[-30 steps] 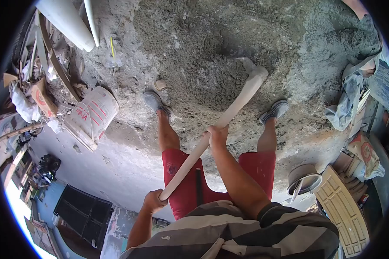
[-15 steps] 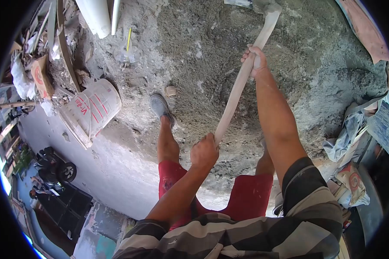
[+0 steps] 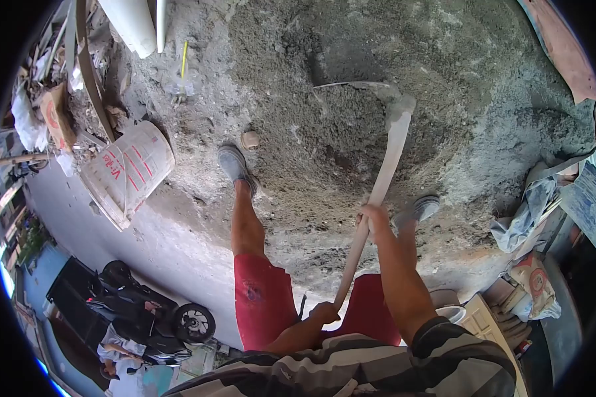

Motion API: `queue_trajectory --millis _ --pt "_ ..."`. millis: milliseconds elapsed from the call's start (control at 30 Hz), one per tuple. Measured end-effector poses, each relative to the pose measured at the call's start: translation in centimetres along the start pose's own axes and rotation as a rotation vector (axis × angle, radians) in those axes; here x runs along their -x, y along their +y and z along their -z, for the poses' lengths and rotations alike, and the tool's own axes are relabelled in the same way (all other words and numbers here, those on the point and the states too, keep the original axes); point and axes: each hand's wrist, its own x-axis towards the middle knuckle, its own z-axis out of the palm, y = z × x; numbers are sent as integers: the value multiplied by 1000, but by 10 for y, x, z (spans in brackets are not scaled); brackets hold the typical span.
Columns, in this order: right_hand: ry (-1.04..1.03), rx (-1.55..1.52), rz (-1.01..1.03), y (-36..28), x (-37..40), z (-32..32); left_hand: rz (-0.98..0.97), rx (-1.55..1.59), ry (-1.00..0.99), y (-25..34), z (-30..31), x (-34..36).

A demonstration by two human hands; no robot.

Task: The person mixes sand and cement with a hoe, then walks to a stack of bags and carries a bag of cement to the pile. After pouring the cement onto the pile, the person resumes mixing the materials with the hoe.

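A hoe (image 3: 385, 165) with a pale wooden handle runs from near my body out into a grey, damp mortar heap (image 3: 357, 126). My left hand (image 3: 324, 313) is closed round the handle's near end, close to my red shorts. Farther along the shaft, my right hand (image 3: 374, 217) grips it near the middle. The hoe's blade (image 3: 357, 85) sits in the mix, only its top edge showing. My shoes (image 3: 234, 164) stand at the near edge of the heap, one on each side of the handle.
A white bucket (image 3: 129, 169) lies tipped to the left, with debris (image 3: 59, 112) behind it. A small block (image 3: 250, 139) is by my left shoe. Sacks (image 3: 536, 284) and plastic sheeting (image 3: 526, 205) line the right. A motorcycle (image 3: 146, 308) and a person (image 3: 119, 351) are at lower left.
Both hands have drawn the hoe toward my body, bringing its blade from the top edge down into the mix. The motorcycle and the person show larger and farther right.
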Motion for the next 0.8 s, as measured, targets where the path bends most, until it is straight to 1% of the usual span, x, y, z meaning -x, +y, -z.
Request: queue_trajectory --millis 33,67,100,167,200,233,267,300,333,367,400,433,467,500,533,567,600,633,700,733,767,800 --pt "-14 -55 19 9 17 11 82 -21 -42 4 3 18" --pt "-29 -107 31 12 26 23 60 -35 -4 9 10 31" --pt "-16 -100 36 -4 25 26 41 -48 37 13 19 35" --pt "-104 -212 100 -54 18 17 -137 112 266 21 45 18" --pt "-97 -188 152 -88 -2 10 -149 167 395 48 81 25" --pt "-107 -170 240 -128 -22 -5 -117 166 489 75 119 25" --pt "-99 -107 312 -171 -41 -25 -178 164 567 98 162 28" --pt "-54 -49 402 -213 -67 -44 -193 176 577 120 206 29" --pt "-92 -47 490 -247 -103 -57 -227 179 682 142 243 30" --pt "-81 2 538 -279 -131 -72 -232 199 710 167 282 37" --pt "-58 58 566 -304 -167 -85 -232 220 736 182 306 40" --pt "-34 113 585 -313 -192 -89 -219 229 743 185 309 35" --pt "-51 116 577 -301 -207 -86 -250 272 595 187 312 31" --pt "31 242 489 -289 -224 -85 -287 315 455 188 317 28" --pt "122 367 395 -279 -232 -83 -332 303 552 179 299 27" --pt "123 372 377 -264 -222 -81 -320 313 540 168 280 24" --pt "238 451 414 -237 -206 -78 -324 337 482 158 259 24" --pt "348 529 477 -224 -186 -79 -345 357 442 155 242 20" --pt "393 668 444 -188 -169 -57 -317 426 362 152 192 17" --pt "375 694 424 -163 -164 -41 -313 380 374 141 163 8" --pt "331 616 357 -147 -125 -42 -305 342 392 126 134 -4" --pt "283 529 385 -115 -108 -27 -286 255 354 103 105 -11"
